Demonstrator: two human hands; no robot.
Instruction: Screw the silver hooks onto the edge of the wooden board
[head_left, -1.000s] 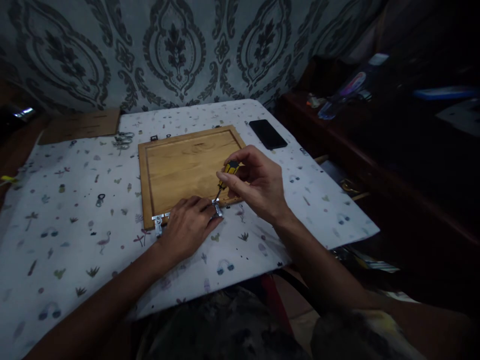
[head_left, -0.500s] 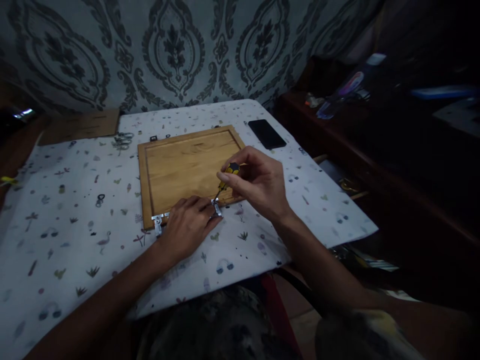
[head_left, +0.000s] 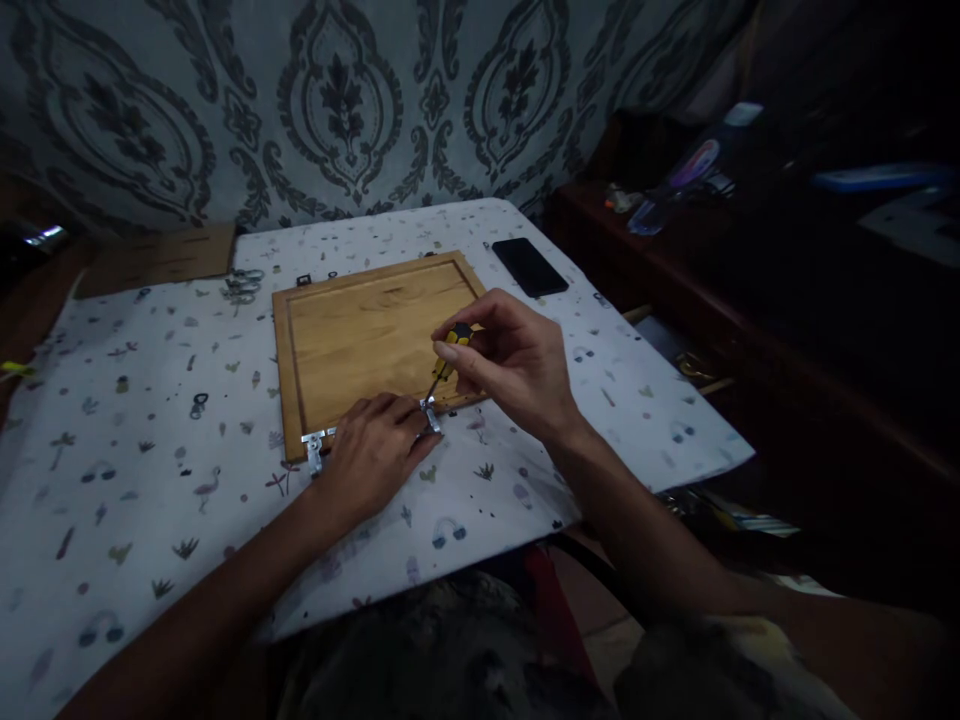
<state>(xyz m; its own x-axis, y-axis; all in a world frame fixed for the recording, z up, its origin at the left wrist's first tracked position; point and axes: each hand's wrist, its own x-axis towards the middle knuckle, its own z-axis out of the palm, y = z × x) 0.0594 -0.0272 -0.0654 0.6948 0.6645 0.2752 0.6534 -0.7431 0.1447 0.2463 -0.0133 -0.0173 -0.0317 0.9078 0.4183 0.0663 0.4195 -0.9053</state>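
Observation:
My right hand [head_left: 517,365] pinches a yellow and black screwdriver [head_left: 444,367] between thumb and fingers, its shaft slanting down to a metal hinge [head_left: 431,417]. That hinge sits on the near edge of a framed wooden door panel [head_left: 375,320], which lies flat on the table. With fingers curled over the same edge, my left hand [head_left: 375,440] grips the hinge from its left side; part of the hinge is hidden beneath it. A second metal hinge [head_left: 313,450] is at the panel's near left corner. Whether a screw is under the screwdriver's tip is too small to tell.
A black phone [head_left: 529,267] lies beyond the panel's right side. Metal pieces [head_left: 242,287] and a cardboard sheet [head_left: 157,262] rest at the back left of the patterned tablecloth [head_left: 187,400]. A plastic bottle [head_left: 686,175] leans on dark furniture at the right.
The view has shifted slightly. Both hands keep their places on the panel, and the screwdriver's tip stays at the hinge.

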